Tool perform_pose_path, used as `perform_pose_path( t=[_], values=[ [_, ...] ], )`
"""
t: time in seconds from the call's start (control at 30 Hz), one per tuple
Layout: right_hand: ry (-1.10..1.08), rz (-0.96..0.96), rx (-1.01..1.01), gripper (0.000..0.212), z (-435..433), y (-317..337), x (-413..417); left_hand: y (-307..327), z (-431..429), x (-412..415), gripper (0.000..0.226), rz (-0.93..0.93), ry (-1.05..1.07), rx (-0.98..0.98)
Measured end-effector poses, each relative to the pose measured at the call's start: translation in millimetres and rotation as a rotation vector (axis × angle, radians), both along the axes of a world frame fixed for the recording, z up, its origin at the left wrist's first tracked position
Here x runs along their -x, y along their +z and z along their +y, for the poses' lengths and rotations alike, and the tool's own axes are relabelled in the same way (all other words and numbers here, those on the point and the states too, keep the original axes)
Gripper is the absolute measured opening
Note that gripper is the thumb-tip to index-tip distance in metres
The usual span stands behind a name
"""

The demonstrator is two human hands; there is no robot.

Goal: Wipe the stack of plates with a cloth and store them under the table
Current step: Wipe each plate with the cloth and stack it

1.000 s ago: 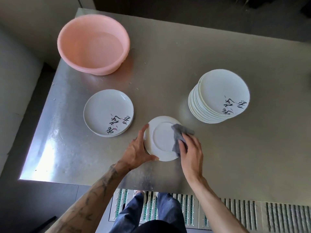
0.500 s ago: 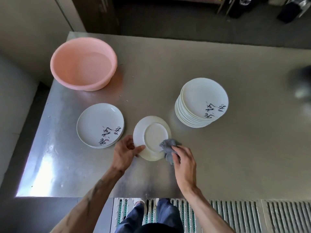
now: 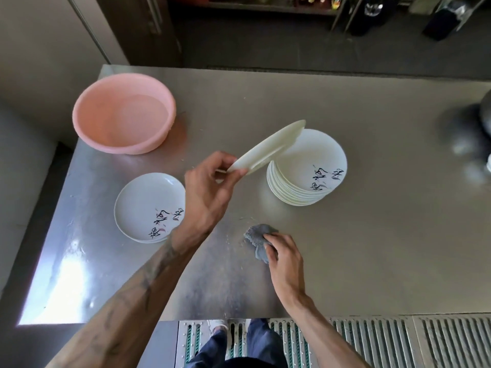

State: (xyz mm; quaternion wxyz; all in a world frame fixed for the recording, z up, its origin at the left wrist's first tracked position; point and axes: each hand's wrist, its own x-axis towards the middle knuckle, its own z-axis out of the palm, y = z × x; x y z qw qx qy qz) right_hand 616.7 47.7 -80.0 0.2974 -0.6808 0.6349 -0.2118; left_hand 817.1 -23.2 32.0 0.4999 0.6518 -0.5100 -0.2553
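While my left hand [image 3: 210,192] pinches one plate [image 3: 268,148] by its rim, tilted in the air, my right hand [image 3: 284,254] has its fingers closed on the grey cloth [image 3: 256,235] on the table [image 3: 372,248]. Barely started I'd say: small wiped pile [image 3: 148,208] at left, tall stack [image 3: 305,168] waiting, nothing stored underneath yet. Pink basin [image 3: 123,112] looks like it holds water.
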Motion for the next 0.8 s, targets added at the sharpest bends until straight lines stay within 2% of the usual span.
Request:
perform_pose_path(
  t=[0.07,0.33,0.5,0.8],
  values=[
    [0.003,0.005,0.006,0.025,-1.2,2.2,-1.0,-1.2,-18.4,11.2,0.008,-0.05,-0.052,0.05],
    [-0.017,0.004,0.023,0.024,-8.1,2.0,4.8,-32.3,-66.0,51.4,0.005,-0.264,-0.26,0.201],
    [-0.035,-0.006,0.022,0.025,-11.9,-0.6,9.2,-51.0,-74.7,63.5,0.006,-0.265,-0.346,0.181],
    [-0.044,-0.008,0.012,0.024,-16.3,-5.3,7.1,-76.0,-87.7,54.6,0.021,-0.254,-0.506,0.028]
  ],
)
